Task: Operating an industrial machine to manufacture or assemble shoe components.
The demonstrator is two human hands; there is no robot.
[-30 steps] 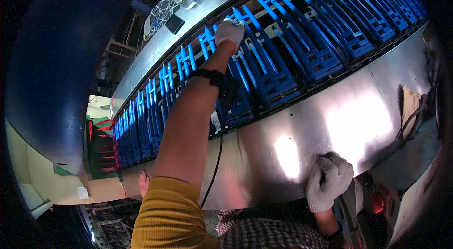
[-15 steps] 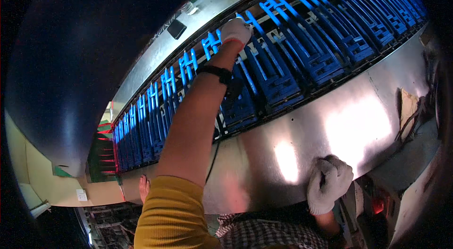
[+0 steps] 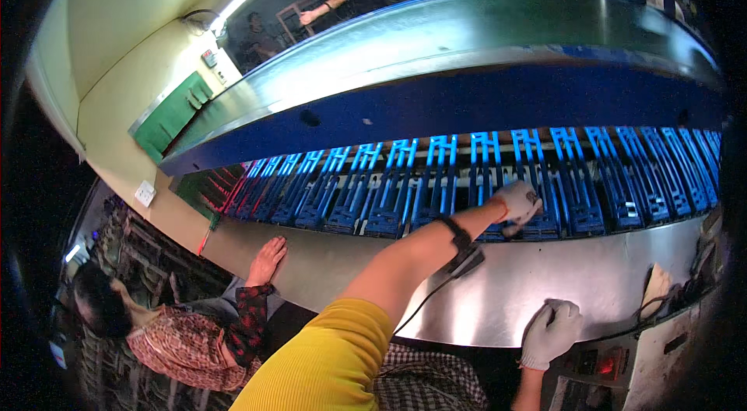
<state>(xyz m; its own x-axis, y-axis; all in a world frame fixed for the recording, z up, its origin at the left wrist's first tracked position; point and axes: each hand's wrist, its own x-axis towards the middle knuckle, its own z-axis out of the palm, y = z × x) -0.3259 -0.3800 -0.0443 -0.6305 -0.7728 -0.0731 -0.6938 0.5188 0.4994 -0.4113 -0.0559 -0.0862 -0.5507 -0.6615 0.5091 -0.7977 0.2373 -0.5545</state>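
Fingers first: the left hand (image 3: 519, 201), in a white work glove, has its fingertips curled and pressed down onto one of the blue plastic slotted holders (image 3: 537, 212) in the long row of blue plastic slotted holders (image 3: 436, 185), roughly at the row's middle, under the dark blue metal hood (image 3: 467, 100) of the machine. Something small and dark sits beneath the fingertips, but it is too small to tell whether it is pinched or just touched. A black strap with a cable (image 3: 461, 244) wraps the wrist, and the bare forearm runs back to a yellow sleeve (image 3: 327, 364).

Down at the near edge, the right hand (image 3: 551, 331), also in a white glove, is bunched into a loose fist, fingers pressed together, knuckles resting on the rim of the shiny steel apron (image 3: 482, 294) in front of the row. It looks like a bracing hand, holding nothing that shows.

My read: this is the seating or checking step at one holder. The next move calls for a short, careful finger action at that same slot, with the fist keeping the body steady.

To the left, a co-worker's bare hand (image 3: 267, 259) lies flat on the same apron, well apart from both gloves.
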